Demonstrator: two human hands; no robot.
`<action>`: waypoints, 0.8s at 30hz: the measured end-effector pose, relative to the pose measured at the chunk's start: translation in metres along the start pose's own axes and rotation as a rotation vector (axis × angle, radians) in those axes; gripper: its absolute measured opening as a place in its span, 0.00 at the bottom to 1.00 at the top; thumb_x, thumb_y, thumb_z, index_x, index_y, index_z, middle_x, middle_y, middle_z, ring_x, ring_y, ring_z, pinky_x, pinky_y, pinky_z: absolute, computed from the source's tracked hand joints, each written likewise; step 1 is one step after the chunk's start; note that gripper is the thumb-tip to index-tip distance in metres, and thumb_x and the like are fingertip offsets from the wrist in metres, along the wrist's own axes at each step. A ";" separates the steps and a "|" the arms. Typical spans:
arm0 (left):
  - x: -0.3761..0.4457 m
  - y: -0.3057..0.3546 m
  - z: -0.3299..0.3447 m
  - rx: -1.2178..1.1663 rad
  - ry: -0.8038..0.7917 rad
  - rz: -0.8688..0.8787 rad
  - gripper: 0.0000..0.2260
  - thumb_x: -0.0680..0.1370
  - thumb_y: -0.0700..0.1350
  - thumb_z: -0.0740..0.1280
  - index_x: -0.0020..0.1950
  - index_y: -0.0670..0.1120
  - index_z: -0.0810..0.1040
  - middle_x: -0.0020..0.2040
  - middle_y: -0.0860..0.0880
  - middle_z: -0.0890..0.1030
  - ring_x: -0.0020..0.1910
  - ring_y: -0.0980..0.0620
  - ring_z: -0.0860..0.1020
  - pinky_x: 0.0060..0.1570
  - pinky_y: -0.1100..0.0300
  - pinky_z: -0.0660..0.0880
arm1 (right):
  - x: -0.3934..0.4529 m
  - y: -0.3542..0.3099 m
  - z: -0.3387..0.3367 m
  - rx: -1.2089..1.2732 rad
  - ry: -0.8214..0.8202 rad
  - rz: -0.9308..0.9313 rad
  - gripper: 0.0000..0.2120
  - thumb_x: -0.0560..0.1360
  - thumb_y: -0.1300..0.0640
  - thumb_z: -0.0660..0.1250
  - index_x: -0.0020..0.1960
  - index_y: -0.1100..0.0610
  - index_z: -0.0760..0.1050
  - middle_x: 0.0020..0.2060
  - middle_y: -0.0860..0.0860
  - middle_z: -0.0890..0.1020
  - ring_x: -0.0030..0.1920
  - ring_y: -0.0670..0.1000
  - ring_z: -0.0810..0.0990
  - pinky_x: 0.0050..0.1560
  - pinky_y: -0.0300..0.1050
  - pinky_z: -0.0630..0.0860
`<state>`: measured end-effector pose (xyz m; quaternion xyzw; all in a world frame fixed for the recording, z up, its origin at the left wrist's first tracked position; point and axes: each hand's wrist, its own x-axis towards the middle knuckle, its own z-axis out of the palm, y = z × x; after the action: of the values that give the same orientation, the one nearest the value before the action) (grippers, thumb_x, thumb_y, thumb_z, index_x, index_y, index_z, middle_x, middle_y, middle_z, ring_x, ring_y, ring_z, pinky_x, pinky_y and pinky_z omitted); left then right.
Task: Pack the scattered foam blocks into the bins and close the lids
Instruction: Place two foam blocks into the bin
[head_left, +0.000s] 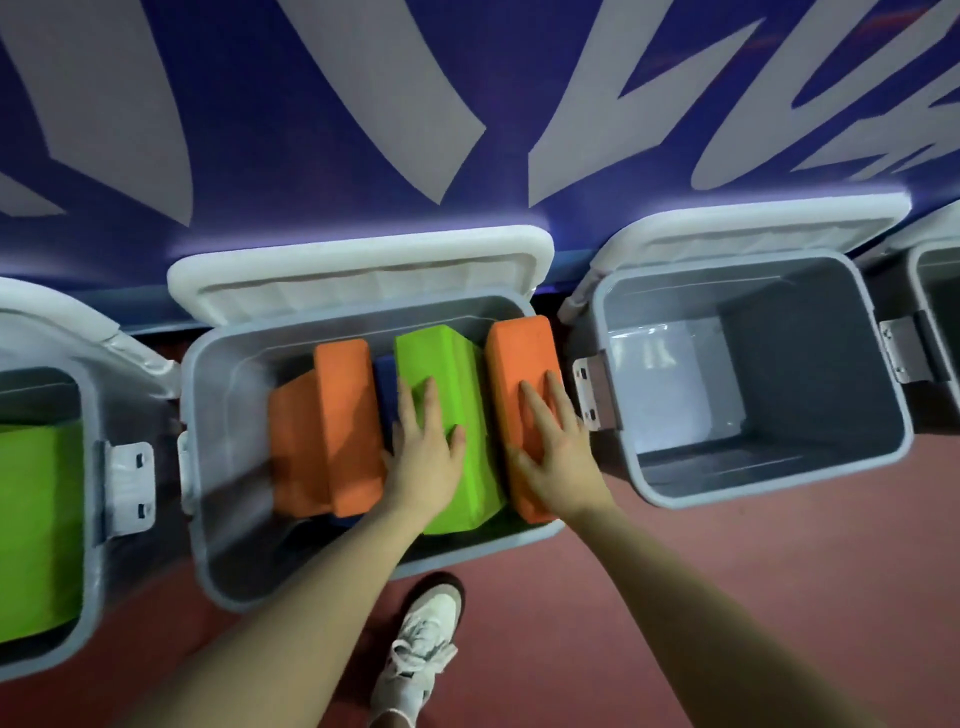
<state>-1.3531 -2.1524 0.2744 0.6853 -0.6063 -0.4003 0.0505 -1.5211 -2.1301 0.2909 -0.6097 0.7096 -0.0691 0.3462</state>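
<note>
Left hand (423, 457): flat, fingers straight, pressing green block (457, 364)
Right hand (558, 452): flat, pressing orange block (514, 358)
Middle bin (218, 519): lid (358, 275) open

head view, steeply downward, close over bins (363, 582)

Indoor play/sports venue: red floor (675, 597), blue banner wall (291, 156) w/ big lettering.

I see a red floor (727, 571) below me, a white sneaker (421, 639) planted on it, and a blue wall banner (311, 130) with large grey lettering behind.
</note>
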 end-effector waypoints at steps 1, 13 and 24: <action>0.004 -0.006 0.003 0.135 -0.105 -0.018 0.31 0.80 0.53 0.60 0.79 0.47 0.50 0.79 0.43 0.44 0.74 0.35 0.55 0.70 0.39 0.59 | 0.002 0.004 0.006 0.028 -0.069 0.013 0.34 0.77 0.56 0.66 0.78 0.51 0.54 0.78 0.55 0.48 0.75 0.60 0.56 0.73 0.49 0.54; -0.058 0.041 -0.050 0.460 -0.083 0.286 0.24 0.82 0.53 0.55 0.77 0.51 0.57 0.78 0.50 0.57 0.74 0.47 0.59 0.69 0.54 0.56 | -0.065 -0.026 -0.035 -0.087 -0.054 0.103 0.25 0.82 0.49 0.56 0.77 0.44 0.55 0.77 0.47 0.56 0.71 0.57 0.62 0.63 0.54 0.70; -0.261 0.137 -0.083 0.411 -0.088 0.691 0.30 0.72 0.56 0.48 0.65 0.43 0.76 0.66 0.42 0.76 0.61 0.41 0.75 0.62 0.48 0.67 | -0.314 -0.033 -0.115 -0.075 0.265 0.248 0.24 0.81 0.51 0.56 0.76 0.44 0.58 0.74 0.45 0.62 0.66 0.54 0.67 0.59 0.47 0.71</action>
<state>-1.3964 -1.9953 0.5338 0.4189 -0.8701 -0.2590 0.0180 -1.5547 -1.8889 0.5223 -0.5157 0.8209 -0.0791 0.2323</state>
